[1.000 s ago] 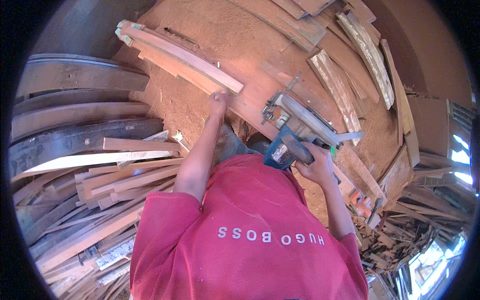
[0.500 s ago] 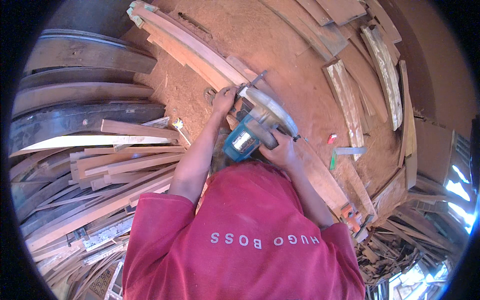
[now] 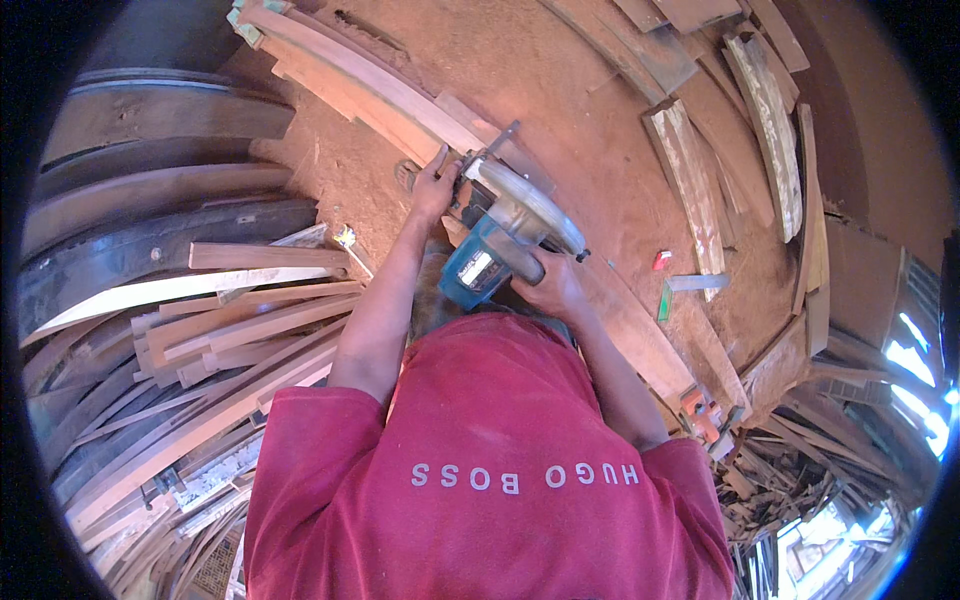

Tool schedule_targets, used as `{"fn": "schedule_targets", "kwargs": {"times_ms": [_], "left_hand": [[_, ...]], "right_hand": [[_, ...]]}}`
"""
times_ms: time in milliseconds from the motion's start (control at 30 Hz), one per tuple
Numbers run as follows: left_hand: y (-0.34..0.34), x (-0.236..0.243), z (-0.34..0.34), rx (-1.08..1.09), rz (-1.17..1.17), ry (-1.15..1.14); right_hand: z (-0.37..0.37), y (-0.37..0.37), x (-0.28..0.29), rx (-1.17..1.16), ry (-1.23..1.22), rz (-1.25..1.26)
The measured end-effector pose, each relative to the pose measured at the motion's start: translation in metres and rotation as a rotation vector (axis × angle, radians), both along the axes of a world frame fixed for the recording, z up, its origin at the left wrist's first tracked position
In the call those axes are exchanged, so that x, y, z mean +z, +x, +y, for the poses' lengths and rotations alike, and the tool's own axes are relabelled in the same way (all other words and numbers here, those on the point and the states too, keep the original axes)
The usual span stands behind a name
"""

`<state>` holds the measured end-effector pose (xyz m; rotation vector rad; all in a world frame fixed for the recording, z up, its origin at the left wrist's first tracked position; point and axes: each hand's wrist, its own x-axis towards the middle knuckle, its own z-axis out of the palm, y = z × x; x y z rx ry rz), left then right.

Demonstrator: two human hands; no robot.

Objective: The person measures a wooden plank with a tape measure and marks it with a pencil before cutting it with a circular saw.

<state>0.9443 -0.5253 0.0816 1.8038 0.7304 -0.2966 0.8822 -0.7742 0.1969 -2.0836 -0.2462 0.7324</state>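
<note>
A circular saw (image 3: 470,268) with a blue motor housing and pale blade guard rests over a long wooden plank (image 3: 370,88), which runs from the upper left to the lower right. Wrapped round the saw's rear handle is my right hand (image 3: 552,287), closed. My left hand (image 3: 430,192) grips the front of the saw near its guide, one finger reaching up along the plank's near edge; its exact hold is partly hidden. The blade is out of sight under the guard. At the plank's lower right end sits an orange tool (image 3: 702,412) whose kind I cannot make out.
A square with a green handle (image 3: 665,300) lies right of the plank, beside a small red object (image 3: 662,261). Stacked boards (image 3: 250,330) crowd the left. Several weathered boards (image 3: 690,190) lie at the right on the dusty ground. Scrap wood (image 3: 790,465) is piled lower right.
The view has shifted slightly, moving the scene a little up and left. One finger of my left hand now stretches further out. Both hands stay at the saw.
</note>
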Motion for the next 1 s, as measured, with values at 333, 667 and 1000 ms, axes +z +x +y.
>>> {"fn": "schedule_targets", "kwargs": {"times_ms": [333, 667, 1000], "left_hand": [[0.001, -0.004, -0.001, 0.086, -0.022, -0.127], [0.0, -0.015, 0.007, 0.066, -0.076, -0.127], [0.003, -0.01, 0.007, 0.086, -0.043, -0.155]], "right_hand": [[-0.001, 0.003, -0.002, 0.056, -0.03, -0.013], [0.005, 0.002, -0.004, 0.057, -0.048, -0.047], [0.009, 0.007, 0.0, 0.058, -0.022, -0.004]]}}
